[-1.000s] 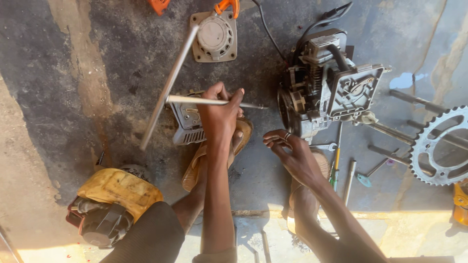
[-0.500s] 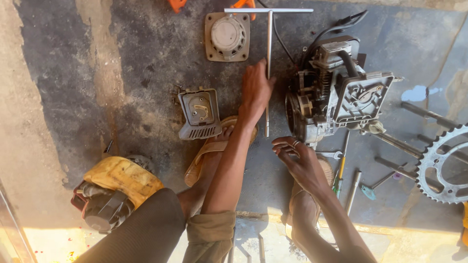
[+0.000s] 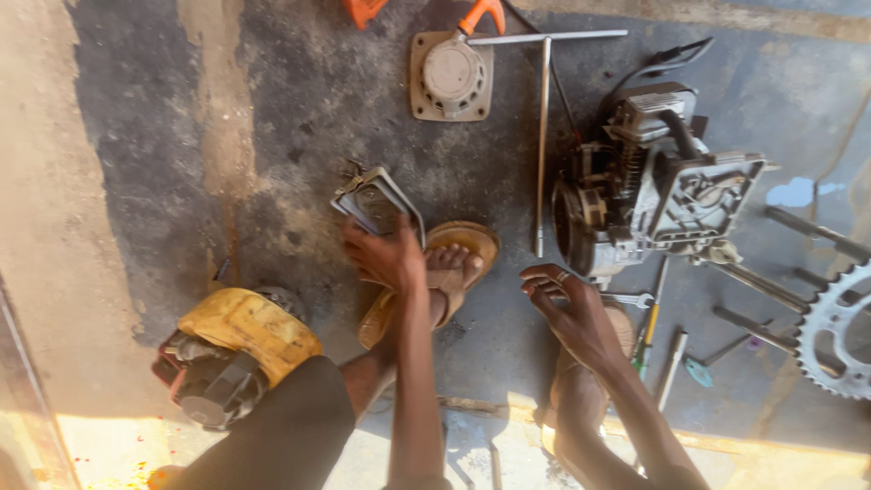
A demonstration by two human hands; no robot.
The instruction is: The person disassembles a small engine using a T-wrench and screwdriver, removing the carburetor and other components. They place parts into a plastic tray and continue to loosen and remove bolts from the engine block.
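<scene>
Most of the floor (image 3: 299, 118) is shaded and dim. Bright sun glare is seen at 6 o'clock. Edges are slightly blurred.

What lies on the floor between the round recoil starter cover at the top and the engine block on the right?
In the head view, a long T-handle wrench lies between the recoil starter cover and the engine block, its shaft running down the dark floor.

grey engine block (image 3: 649, 181), yellow housing (image 3: 247, 325), tan sandal (image 3: 458, 245), silver T-wrench (image 3: 543, 118)
</scene>
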